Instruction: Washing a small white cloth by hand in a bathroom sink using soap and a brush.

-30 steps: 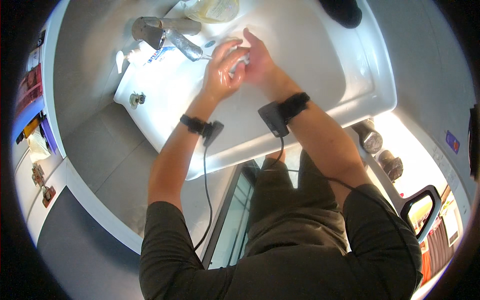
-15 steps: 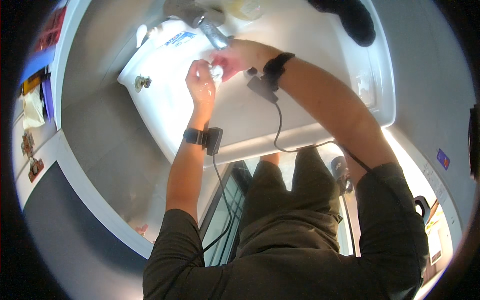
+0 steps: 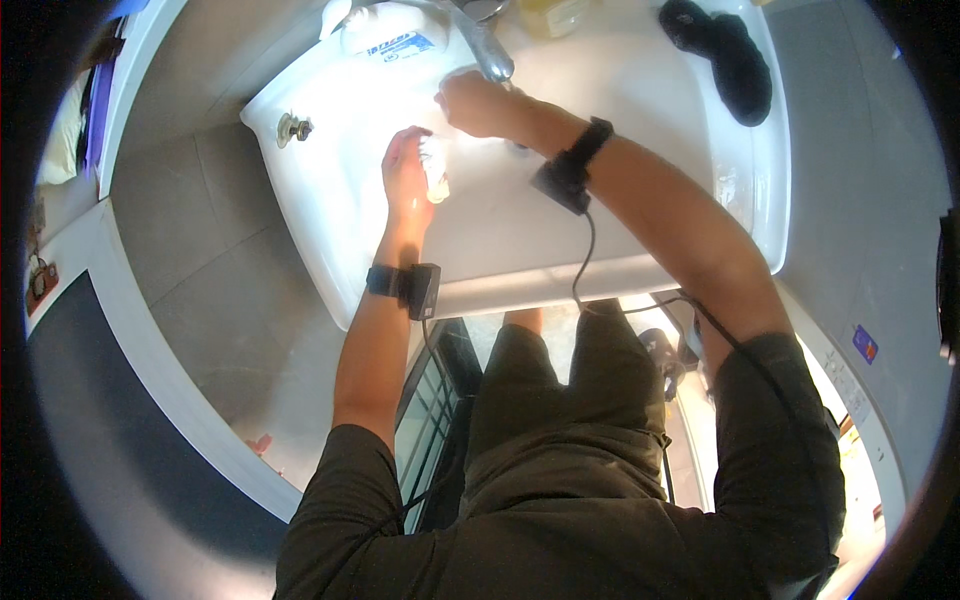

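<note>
In the white sink (image 3: 600, 275), my left hand (image 3: 403, 172) is closed round a small white, crumpled, cloth-like thing (image 3: 434, 165), washed out by bright light. Further up and to the right, my right hand (image 3: 480, 105) is held just below the metal faucet (image 3: 487, 52), its fingers curled in. What it holds, if anything, is hidden. A gap lies between the two hands. Both wrists wear black straps with small boxes and cables.
A white bottle with a blue label (image 3: 395, 38) lies at the far left rim, near a brass fitting (image 3: 293, 130). A yellowish container (image 3: 553, 15) stands behind the faucet. Black bunched fabric (image 3: 738, 70) rests on the right rim. A black-framed glass panel (image 3: 425, 440) is below.
My hands, together around the white thing before, are now apart. The right has moved up and right toward the faucet; the left keeps the white thing. The whole view has shifted slightly.
</note>
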### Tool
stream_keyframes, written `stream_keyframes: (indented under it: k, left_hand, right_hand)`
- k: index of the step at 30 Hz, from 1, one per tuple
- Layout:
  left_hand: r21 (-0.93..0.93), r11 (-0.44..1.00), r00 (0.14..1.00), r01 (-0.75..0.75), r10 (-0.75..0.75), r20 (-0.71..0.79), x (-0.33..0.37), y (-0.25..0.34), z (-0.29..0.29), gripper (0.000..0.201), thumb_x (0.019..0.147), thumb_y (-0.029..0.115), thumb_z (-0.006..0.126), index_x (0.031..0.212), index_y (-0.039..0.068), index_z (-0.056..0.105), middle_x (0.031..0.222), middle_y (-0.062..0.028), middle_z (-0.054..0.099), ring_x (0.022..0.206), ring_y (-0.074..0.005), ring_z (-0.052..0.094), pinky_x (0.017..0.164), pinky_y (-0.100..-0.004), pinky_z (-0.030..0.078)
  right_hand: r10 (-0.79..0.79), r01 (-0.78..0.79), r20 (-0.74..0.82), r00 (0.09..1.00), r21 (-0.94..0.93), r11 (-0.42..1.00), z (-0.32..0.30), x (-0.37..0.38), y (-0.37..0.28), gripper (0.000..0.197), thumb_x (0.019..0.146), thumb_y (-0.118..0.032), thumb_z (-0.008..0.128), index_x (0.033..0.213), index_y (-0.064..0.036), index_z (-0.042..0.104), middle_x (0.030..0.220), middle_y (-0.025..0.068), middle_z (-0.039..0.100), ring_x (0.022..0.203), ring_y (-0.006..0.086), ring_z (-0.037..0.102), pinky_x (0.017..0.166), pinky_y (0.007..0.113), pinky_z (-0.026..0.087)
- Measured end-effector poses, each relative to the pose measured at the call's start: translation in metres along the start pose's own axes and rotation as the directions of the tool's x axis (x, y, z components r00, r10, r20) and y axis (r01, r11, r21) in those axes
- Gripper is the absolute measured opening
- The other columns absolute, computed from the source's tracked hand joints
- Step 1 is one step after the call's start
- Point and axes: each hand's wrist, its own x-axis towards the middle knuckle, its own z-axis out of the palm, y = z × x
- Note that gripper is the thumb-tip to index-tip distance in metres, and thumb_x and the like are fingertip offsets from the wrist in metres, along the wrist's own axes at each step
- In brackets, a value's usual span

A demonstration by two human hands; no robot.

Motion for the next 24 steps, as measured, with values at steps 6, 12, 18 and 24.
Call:
stream_keyframes:
  k: [6,12,18,24]
  left_hand:
    - [-0.102,0.973,0.966,0.205,-0.184,0.184,0.001,0.015,0.000,0.025,0.100,0.025,0.052,0.117,0.007,0.058,0.084,-0.0031,0.060,0.063,-0.0140,0.056,0.053,-0.0290,0.048]
    - [-0.124,0.951,0.921,0.282,-0.233,0.312,0.008,0.015,0.029,0.029,0.101,0.027,0.051,0.121,0.007,0.059,0.096,-0.0038,0.064,0.081,-0.0137,0.062,0.067,-0.0309,0.053]
    - [-0.190,0.979,0.898,0.069,0.022,0.440,0.021,0.017,0.044,0.043,0.097,0.005,0.060,0.138,0.003,0.048,0.123,-0.0108,0.064,0.108,-0.0208,0.064,0.094,-0.0342,0.051]
    - [-0.003,0.997,0.871,0.071,-0.061,0.487,0.042,0.008,0.072,0.039,0.094,0.001,0.062,0.132,0.002,0.055,0.119,-0.0118,0.065,0.102,-0.0200,0.066,0.084,-0.0302,0.054]
  right_hand:
    - [0.435,-0.451,0.286,0.854,0.825,0.342,-0.060,-0.034,-0.033,0.014,0.091,-0.008,0.058,0.101,-0.0039,0.066,0.086,0.0086,0.066,0.082,0.0175,0.064,0.074,0.034,0.053]
    - [0.399,-0.087,0.313,0.862,0.866,-0.492,-0.057,-0.067,-0.032,0.017,0.095,-0.010,0.061,0.102,0.0055,0.064,0.096,0.0090,0.067,0.084,0.0174,0.063,0.080,0.029,0.053]
    - [0.673,-0.079,0.341,0.656,0.918,-0.388,-0.051,-0.081,-0.048,0.034,0.093,-0.016,0.068,0.121,0.0026,0.063,0.108,0.0079,0.067,0.088,0.0154,0.062,0.084,0.030,0.052]
    - [0.827,-0.411,0.032,0.561,0.878,0.245,-0.029,-0.110,-0.044,0.047,0.088,-0.025,0.075,0.124,0.0015,0.061,0.116,0.0166,0.062,0.095,0.0252,0.065,0.087,0.036,0.054]
